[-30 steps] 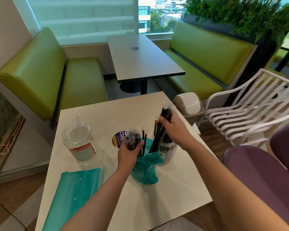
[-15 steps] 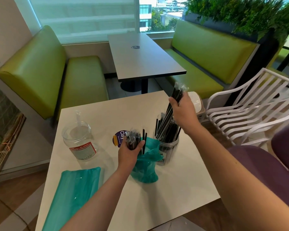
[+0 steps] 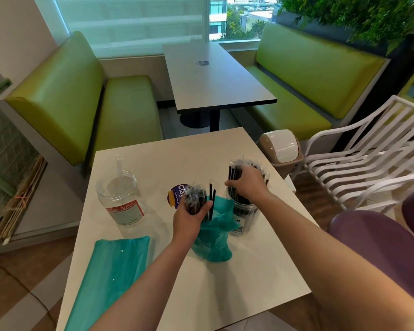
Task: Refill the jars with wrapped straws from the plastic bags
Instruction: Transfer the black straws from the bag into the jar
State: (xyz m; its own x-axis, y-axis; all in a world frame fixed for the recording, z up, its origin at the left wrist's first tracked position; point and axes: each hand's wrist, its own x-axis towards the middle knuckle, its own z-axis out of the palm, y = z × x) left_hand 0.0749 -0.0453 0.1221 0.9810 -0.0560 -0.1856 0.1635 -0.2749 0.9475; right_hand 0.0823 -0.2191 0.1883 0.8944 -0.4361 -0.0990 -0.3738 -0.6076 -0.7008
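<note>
Your left hand [image 3: 191,217] is gripping a bundle of straws [image 3: 196,199] above the green bag [image 3: 216,237] mid-counter [image 3: 249,283]. Your right hand [image 3: 247,185] is clutching straws standing in the jar [image 3: 243,216] near the counter's right edge. The other jar [image 3: 121,199] is sitting well apart toward the left edge.

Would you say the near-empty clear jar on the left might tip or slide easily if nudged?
Probably slides: the jar looks like thin clear plastic holding just one straw, so likely light on the smooth table. Tipping seems less likely, since it is squat and wide.

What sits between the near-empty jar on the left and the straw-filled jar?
In the head view, between the near-empty jar and the straw-filled jar: a purple sticker, then the left hand gripping wrapped straws above the teal bag.
</note>
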